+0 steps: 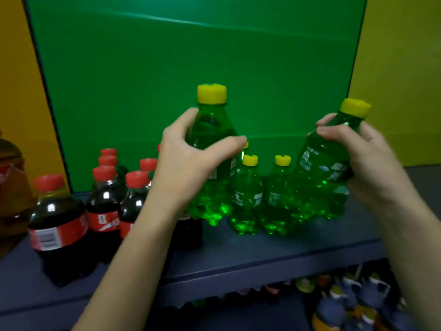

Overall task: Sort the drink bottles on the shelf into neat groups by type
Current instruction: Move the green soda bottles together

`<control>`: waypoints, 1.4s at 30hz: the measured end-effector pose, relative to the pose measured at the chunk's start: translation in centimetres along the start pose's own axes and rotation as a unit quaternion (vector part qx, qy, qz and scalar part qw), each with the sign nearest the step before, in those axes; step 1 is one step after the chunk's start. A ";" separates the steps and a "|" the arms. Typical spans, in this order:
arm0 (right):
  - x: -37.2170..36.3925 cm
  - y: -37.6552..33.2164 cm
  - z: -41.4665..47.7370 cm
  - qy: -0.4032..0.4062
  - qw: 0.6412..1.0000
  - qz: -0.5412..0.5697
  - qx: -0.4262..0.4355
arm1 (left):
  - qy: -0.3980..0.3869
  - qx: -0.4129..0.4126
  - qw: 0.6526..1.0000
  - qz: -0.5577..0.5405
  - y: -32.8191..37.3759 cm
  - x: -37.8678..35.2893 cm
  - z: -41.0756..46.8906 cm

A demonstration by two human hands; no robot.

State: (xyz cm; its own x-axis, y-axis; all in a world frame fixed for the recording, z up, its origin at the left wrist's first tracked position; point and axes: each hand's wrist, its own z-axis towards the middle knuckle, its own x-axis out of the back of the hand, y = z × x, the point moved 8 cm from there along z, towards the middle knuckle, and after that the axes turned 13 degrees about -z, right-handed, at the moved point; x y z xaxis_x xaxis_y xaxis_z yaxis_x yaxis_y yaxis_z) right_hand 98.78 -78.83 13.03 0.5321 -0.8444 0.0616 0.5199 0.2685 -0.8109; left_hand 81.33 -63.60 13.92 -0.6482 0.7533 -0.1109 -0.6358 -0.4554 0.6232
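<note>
My left hand (191, 158) grips a green bottle with a yellow cap (211, 130), held upright above the dark blue shelf (262, 254). My right hand (365, 158) grips a second green bottle (322, 163) near its neck, tilted to the right. Between them stand more green bottles (247, 194) with yellow caps. Several dark cola bottles with red caps and red labels (105, 199) stand grouped at the left of the shelf.
A large amber bottle (12, 187) stands at the far left edge. A green panel (191, 56) backs the shelf, with yellow walls either side. Below the shelf at the lower right are several small colourful bottles (353, 299).
</note>
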 end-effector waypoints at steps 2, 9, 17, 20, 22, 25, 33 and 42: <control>1.2 1.8 0.0 -0.007 1.000 -0.017 -0.013 | 0.014 0.026 0.999 0.013 -2.5 -1.4 -1.0; 2.6 8.7 0.3 -0.037 0.995 -0.082 -0.046 | 0.121 0.080 0.981 0.126 -8.5 -3.5 -4.2; 2.1 11.8 0.6 -0.045 0.988 -0.139 -0.046 | 0.177 0.041 0.965 0.189 -11.1 -3.1 -5.3; 2.4 12.4 0.6 0.001 0.981 -0.190 -0.029 | 0.198 0.026 0.959 0.203 -11.8 -3.0 -5.4; 2.2 12.5 0.1 0.023 0.981 -0.192 0.004 | 0.206 0.030 0.957 0.201 -12.4 -3.0 -5.3; 1.7 12.6 -0.9 0.031 0.983 -0.167 0.068 | 0.208 0.043 0.956 0.202 -13.3 -3.1 -5.4; 1.3 14.8 -4.3 -0.039 0.951 -0.288 0.107 | 0.082 0.136 0.946 0.283 -15.5 -3.4 -8.3; 1.1 15.7 -3.7 -0.044 0.936 -0.343 0.063 | 0.066 0.135 0.927 0.342 -15.1 -2.4 -8.1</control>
State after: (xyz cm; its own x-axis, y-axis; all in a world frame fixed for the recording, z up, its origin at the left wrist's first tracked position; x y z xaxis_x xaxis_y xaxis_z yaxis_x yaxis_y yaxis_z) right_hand 105.07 -77.28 -1.80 0.0949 -0.7980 0.5951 0.8314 -0.2653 -0.4883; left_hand 89.12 -62.41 -1.52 -0.9184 0.2583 0.2996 0.0609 -0.6560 0.7523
